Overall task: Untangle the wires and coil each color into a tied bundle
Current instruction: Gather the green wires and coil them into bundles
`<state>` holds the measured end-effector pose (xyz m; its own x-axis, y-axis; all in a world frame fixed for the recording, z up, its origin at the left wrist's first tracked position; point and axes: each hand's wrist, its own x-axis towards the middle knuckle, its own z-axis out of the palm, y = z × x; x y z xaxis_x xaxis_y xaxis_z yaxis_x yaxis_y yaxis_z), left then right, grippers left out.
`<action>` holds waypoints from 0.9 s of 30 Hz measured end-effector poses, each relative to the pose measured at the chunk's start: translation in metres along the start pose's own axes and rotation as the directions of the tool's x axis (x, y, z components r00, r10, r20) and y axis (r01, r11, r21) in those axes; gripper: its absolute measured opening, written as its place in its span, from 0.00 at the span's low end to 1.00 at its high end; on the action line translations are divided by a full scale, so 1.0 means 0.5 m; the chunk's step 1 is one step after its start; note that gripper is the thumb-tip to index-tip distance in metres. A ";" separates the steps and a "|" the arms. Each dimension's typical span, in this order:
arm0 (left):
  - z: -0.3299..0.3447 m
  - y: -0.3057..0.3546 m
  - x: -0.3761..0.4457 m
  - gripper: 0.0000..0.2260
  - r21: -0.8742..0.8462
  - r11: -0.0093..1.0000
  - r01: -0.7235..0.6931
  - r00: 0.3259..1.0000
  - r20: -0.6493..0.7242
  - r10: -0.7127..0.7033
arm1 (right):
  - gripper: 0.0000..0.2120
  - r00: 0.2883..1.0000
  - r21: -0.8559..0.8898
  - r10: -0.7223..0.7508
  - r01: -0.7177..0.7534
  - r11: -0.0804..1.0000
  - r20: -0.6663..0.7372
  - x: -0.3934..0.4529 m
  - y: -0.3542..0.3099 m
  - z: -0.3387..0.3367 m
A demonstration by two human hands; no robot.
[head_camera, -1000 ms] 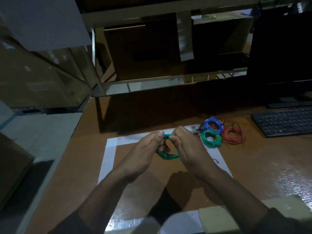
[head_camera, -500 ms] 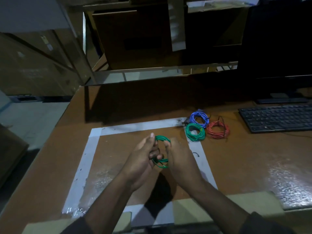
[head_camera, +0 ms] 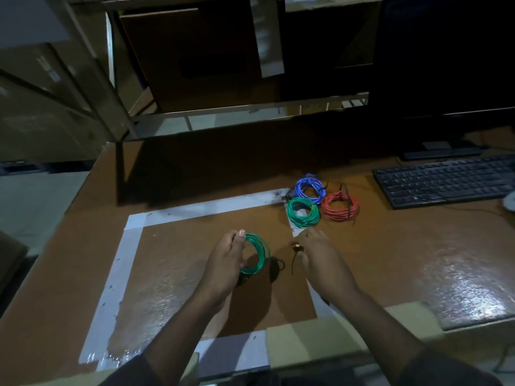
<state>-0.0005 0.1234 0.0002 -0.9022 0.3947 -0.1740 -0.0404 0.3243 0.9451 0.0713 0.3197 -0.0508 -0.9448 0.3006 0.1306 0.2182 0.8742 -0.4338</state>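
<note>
Left grip [head_camera: 227,256] curls round the loose green wire coil [head_camera: 257,256] above the brown surface [head_camera: 172,263]; right grip [head_camera: 315,254] pinches what looks like a thin black tie [head_camera: 293,264].

No text, label, brand, number or sign can be read anywhere. The keyboard [head_camera: 446,181] at the worktop's far right edge has keys too dark and small to show any legend. Pale stickers on the cardboard boxes [head_camera: 50,71] beyond the worktop's far left corner are blurred past reading. The hanging paper strip [head_camera: 267,45] behind the far edge shows no legible marks.
</note>
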 end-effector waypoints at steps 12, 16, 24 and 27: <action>-0.027 0.001 0.042 0.14 -0.103 0.994 -0.034 0.999 0.037 0.038 | 0.01 1.000 -0.178 -0.019 0.019 0.984 0.001 0.008 -0.026 -0.004; -0.059 0.010 0.057 0.13 -0.087 0.987 -0.132 0.991 0.008 0.133 | 0.03 0.992 0.215 0.120 -0.109 0.970 -0.038 -0.006 -0.096 -0.036; -0.096 0.035 0.084 0.14 -0.023 0.958 -0.287 0.958 -0.031 0.287 | 0.04 0.907 0.840 0.341 -0.377 0.391 0.248 0.011 -0.250 -0.064; -0.107 0.043 0.094 0.10 0.000 0.947 -0.322 0.946 -0.043 0.322 | 0.02 0.846 0.859 0.367 -0.476 0.189 0.388 0.025 -0.270 -0.048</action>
<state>-0.0667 0.1029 0.0270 -0.8847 0.4409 0.1513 0.2521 0.1795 0.9509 0.0358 0.2146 0.0311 -0.8137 0.4271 -0.3942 0.2805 -0.3054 -0.9100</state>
